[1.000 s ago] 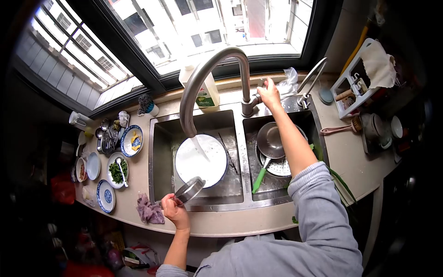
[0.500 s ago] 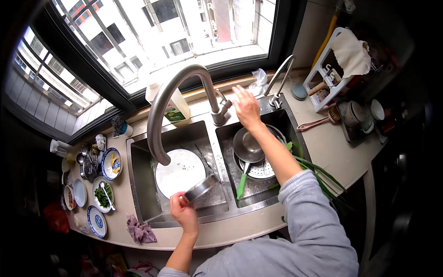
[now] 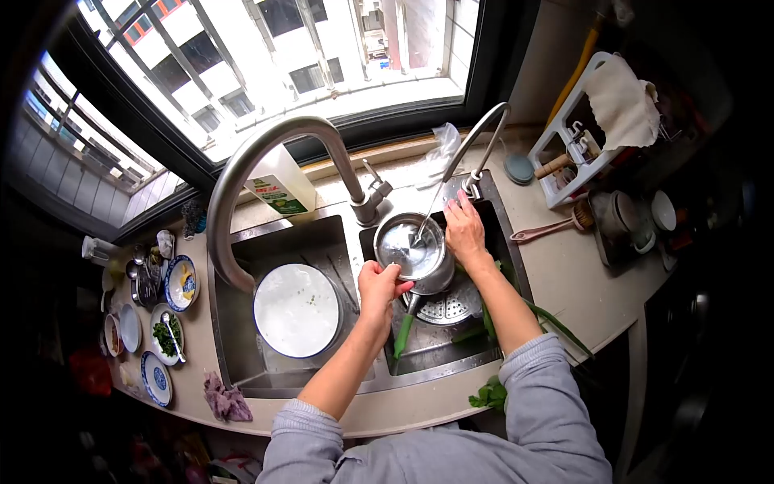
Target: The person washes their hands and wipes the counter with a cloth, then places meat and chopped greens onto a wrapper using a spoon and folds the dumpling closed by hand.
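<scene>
My left hand (image 3: 379,289) grips the near rim of a round metal bowl (image 3: 410,247) over the right sink basin. A thin stream of water from the small faucet (image 3: 493,121) runs into the bowl. My right hand (image 3: 465,232), fingers spread, is just right of the bowl, near the small faucet's base. Below the bowl lie a metal pan with a green handle (image 3: 403,335) and a perforated steamer plate (image 3: 446,306). In the left basin a white round basin (image 3: 297,310) sits under the large faucet (image 3: 278,133), with no water flowing.
Plates and bowls stand at the left, among them chopped greens (image 3: 166,335). A purple cloth (image 3: 226,397) lies on the front edge. Behind the sink is a white jug (image 3: 282,181). Green leaves (image 3: 488,394), a brush (image 3: 556,224) and a white rack (image 3: 574,153) are at the right.
My left hand has carried the metal bowl from the left basin to the right one. The large faucet's flow has stopped; my right hand has moved from its handle to the small faucet, where water now runs.
</scene>
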{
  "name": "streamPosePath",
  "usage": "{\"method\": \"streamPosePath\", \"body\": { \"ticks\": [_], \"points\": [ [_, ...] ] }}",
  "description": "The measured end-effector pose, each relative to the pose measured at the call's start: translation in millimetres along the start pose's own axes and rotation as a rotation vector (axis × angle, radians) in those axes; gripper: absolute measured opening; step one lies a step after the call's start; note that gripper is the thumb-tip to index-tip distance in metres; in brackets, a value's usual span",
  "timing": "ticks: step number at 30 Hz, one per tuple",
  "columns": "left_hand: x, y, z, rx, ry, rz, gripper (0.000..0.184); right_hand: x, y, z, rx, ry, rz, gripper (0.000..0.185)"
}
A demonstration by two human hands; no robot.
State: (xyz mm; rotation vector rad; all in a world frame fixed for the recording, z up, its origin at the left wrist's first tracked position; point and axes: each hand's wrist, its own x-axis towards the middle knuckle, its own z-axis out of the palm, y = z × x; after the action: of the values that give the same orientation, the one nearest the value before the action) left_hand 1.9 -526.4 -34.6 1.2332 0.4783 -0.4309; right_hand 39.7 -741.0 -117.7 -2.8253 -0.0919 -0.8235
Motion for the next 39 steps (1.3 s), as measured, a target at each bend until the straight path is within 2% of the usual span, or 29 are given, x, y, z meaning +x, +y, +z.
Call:
{"method": "streamPosePath", "body": {
  "ticks": [2,3,6,7,9,12,13,14,16,18,20,22,23,26,27,30,31,32,34,36,37,38,39],
  "points": [
    [2,-1,1,0.006,-0.006,-0.036,0.018,3,-4,-16,0.065,-0.053,0.020,0.024],
    [7,-6,-1,0.009,-0.003,-0.038,0.017,5,-7,-22,0.109,0.003,0.031,0.020],
    [10,-14,0,0.008,-0.010,-0.046,0.020,2,-31,-43,0.685,-0.021,0.419,0.022],
    [11,-18,-1,0.003,-0.011,-0.035,0.019,-1,-38,-47,0.886,-0.163,0.576,0.027],
    [14,-25,0,-0.002,-0.015,-0.010,0.019,-13,-47,-47,0.920,-0.190,0.529,0.037],
    [20,-26,-3,0.302,-0.014,0.107,0.019,-23,-47,-46,0.841,-0.191,0.492,0.045],
    [24,-26,-8,0.377,-0.081,0.164,0.024,-23,-47,-48,0.820,-0.199,0.489,0.047],
    [30,-22,-11,0.581,-0.065,0.200,0.018,-24,-46,-49,0.831,-0.206,0.485,0.046],
    [41,-10,-10,1.031,0.042,0.549,0.014,-24,-48,-56,0.853,-0.218,0.483,0.043],
    [43,6,1,1.228,0.048,0.595,0.023,-23,-50,-59,0.910,-0.265,0.526,0.037],
    [45,20,15,1.480,-0.010,0.761,0.027,-29,-47,-47,0.959,-0.288,0.530,0.033],
    [46,30,28,1.616,-0.143,0.887,0.029,-28,-56,-44,0.952,-0.289,0.574,0.025],
    [47,33,31,1.636,-0.171,0.865,0.028,-26,-56,-45,0.931,-0.291,0.597,0.023],
    [44,38,33,1.484,-0.106,0.662,0.029,-15,-57,-53,0.850,-0.272,0.642,0.020],
    [48,30,28,1.293,-0.039,0.563,0.024,-11,-57,-55,0.822,-0.259,0.652,0.020],
    [80,-12,-1,0.588,-0.170,0.342,0.025,-13,-47,-38,0.840,-0.160,0.615,0.021],
    [73,-17,-2,0.408,-0.190,0.255,0.033,-14,-46,-35,0.874,-0.149,0.630,0.024],
    [69,-17,-6,0.381,-0.177,0.145,0.037,-15,-43,-33,0.855,-0.132,0.639,0.025],
    [56,-16,0,0.219,-0.182,0.135,0.033,-5,-40,-47,0.816,-0.101,0.651,0.027],
    [62,-25,-1,0.218,-0.170,0.215,0.036,11,-26,-56,0.592,0.061,0.586,0.030],
    [58,-24,0,0.209,-0.150,0.231,0.038,15,-11,-50,0.377,0.178,0.489,0.028],
    [55,-21,1,0.200,-0.128,0.250,0.039,18,0,-46,0.205,0.188,0.442,0.027],
    [54,-21,0,0.211,-0.092,0.280,0.042,21,9,-43,0.093,0.104,0.362,0.023]
  ]
}}
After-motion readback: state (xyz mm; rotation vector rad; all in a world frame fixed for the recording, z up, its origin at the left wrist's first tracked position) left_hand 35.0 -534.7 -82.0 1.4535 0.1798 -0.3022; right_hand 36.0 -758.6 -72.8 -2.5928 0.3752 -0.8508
